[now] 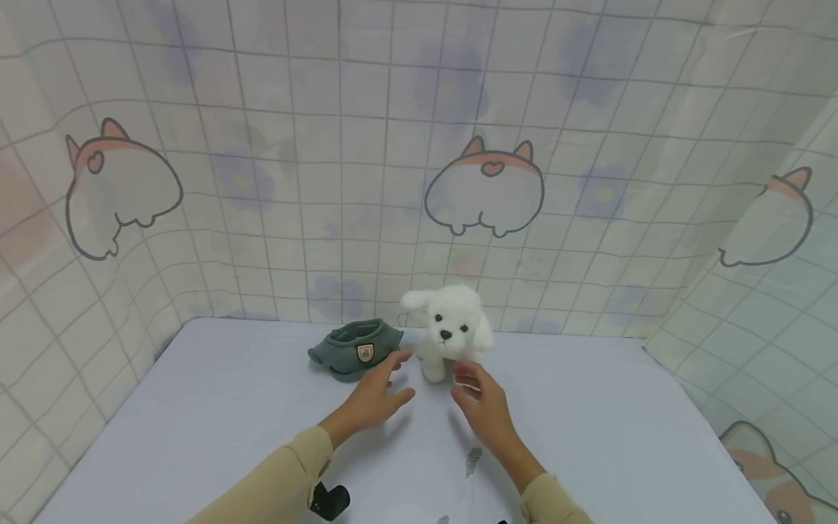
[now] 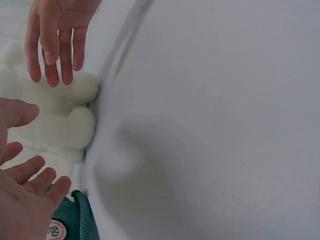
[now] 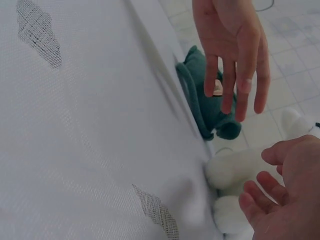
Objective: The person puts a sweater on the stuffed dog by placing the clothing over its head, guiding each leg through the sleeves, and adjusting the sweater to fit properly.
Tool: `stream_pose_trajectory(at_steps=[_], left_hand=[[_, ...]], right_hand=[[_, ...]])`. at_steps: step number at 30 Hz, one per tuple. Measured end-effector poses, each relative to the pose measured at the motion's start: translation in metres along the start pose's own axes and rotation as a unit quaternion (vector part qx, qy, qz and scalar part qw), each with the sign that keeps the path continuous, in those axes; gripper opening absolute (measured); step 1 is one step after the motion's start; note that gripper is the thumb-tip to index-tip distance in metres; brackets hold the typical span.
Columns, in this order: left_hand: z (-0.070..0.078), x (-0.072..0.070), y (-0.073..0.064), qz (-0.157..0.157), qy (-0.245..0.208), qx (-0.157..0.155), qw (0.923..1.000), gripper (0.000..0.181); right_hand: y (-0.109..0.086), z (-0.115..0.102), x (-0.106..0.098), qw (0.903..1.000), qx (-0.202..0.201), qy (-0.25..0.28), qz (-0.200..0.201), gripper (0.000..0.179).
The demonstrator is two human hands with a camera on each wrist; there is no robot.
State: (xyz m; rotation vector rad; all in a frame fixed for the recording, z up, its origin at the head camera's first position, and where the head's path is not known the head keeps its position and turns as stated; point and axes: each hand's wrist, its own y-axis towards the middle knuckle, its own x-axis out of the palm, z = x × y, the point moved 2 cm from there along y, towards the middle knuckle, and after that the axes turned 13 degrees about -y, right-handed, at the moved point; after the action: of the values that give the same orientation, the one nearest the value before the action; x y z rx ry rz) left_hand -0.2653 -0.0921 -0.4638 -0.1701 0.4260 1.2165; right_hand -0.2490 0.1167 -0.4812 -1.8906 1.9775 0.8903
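A white plush dog (image 1: pixel 452 320) stands at the back of the table, its face toward me. Left of it lies a small green garment (image 1: pixel 350 353) with a badge on its front. My left hand (image 1: pixel 374 397) is spread in front of the garment, fingers apart and holding nothing. Just before the dog's legs is my right hand (image 1: pixel 483 404), fingers loosely bent and nothing gripped. The left wrist view shows the dog's legs (image 2: pixel 80 125) between both hands. In the right wrist view the garment (image 3: pixel 200 95) sits behind the left hand's fingers; whether either hand touches anything I cannot tell.
A white cloth covers the table (image 1: pixel 216 407), with grey worn patches (image 1: pixel 473 461) near the front. Gridded curtains (image 1: pixel 314 182) printed with corgis hang behind and at both sides. A black object (image 1: pixel 330 502) shows beside the left sleeve.
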Motion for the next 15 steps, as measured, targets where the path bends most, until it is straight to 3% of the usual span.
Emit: stream_pose_trajectory(at_steps=[15], left_hand=[[0.002,-0.012,-0.01,0.021,0.005,-0.002,0.9998,0.054]], right_hand=[[0.003,-0.011,0.021,0.9987,-0.041,0.006,-0.03,0.037]])
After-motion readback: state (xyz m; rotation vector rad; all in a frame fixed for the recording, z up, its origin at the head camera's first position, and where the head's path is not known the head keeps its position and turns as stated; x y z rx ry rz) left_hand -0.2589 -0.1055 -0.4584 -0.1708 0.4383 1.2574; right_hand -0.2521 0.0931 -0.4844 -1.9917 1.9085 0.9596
